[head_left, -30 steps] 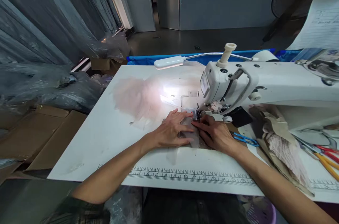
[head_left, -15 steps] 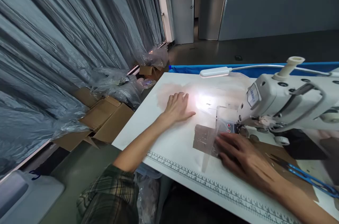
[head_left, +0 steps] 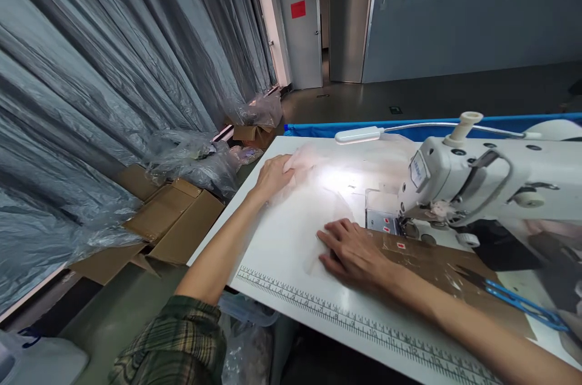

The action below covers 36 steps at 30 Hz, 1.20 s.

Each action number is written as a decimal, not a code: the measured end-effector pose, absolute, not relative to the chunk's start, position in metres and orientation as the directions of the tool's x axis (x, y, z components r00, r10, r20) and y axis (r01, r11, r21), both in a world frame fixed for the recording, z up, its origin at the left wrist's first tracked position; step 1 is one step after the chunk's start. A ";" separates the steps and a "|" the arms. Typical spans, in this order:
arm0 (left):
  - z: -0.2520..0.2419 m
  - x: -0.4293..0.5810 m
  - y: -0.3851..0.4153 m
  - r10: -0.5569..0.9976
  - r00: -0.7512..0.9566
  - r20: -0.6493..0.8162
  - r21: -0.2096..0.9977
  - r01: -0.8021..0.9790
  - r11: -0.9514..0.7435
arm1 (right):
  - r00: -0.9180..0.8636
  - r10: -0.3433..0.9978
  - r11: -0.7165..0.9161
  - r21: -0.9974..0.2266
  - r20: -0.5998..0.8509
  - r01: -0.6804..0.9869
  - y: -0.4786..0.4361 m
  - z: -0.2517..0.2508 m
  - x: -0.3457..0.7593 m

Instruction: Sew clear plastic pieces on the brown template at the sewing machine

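Sheer pale pink fabric (head_left: 302, 160) lies across the white sewing table, brightly lit at its middle. At the far left edge of the table, my left hand (head_left: 273, 177) is closed on a bunched part of it. My right hand (head_left: 352, 251) rests palm down on the near part of the fabric, fingers spread and slightly bent. To its right is the sewing machine (head_left: 436, 179), with the needle area over a metal plate (head_left: 379, 221). The fabric's edges are hard to make out against the white top.
Blue-handled scissors (head_left: 522, 306) lie on brown board (head_left: 436, 267) at the right. A ruler strip (head_left: 336, 315) runs along the table's near edge. A white lamp (head_left: 359, 135) stands over the far side. Cardboard boxes (head_left: 182, 221) and plastic bags sit on the floor at left.
My left hand has moved left and taken hold of the fabric, which is now bunched there. My right hand has moved left, away from the machine plate. The view has shifted slightly.
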<state>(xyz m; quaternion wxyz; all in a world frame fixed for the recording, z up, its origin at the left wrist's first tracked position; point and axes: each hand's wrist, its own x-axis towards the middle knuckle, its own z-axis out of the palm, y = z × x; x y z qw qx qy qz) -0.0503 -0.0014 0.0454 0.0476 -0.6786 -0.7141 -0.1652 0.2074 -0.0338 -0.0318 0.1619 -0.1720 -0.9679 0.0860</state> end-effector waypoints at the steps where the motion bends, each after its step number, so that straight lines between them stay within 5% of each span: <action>1: 0.049 -0.050 -0.002 0.948 -0.083 0.307 0.174 0.984 0.030 | -0.880 0.380 0.919 -0.221 0.285 0.325 -0.028 -0.030 0.195; 11: 0.013 -0.003 -0.055 0.961 0.183 0.209 0.214 0.950 -0.228 | -0.870 0.340 0.936 -0.224 0.359 0.273 -0.011 -0.024 0.186; 18: -0.012 0.003 -0.048 0.919 -0.094 0.384 0.478 0.872 -0.111 | -0.763 0.423 0.906 -0.246 0.489 0.345 -0.013 -0.024 0.220; 26: -0.030 -0.010 -0.039 0.902 -0.107 0.417 0.533 0.833 -0.148 | -0.750 0.534 0.843 -0.184 0.391 0.505 0.014 -0.037 0.157; 31: -0.023 -0.021 -0.035 0.839 -0.273 0.470 0.575 0.816 -0.056 | -0.748 0.576 0.816 -0.179 0.331 0.549 0.018 -0.049 0.147; 36: -0.021 -0.029 -0.029 0.890 -0.305 0.340 0.562 0.824 0.068 | -0.759 0.565 0.823 -0.151 0.323 0.548 0.016 -0.050 0.149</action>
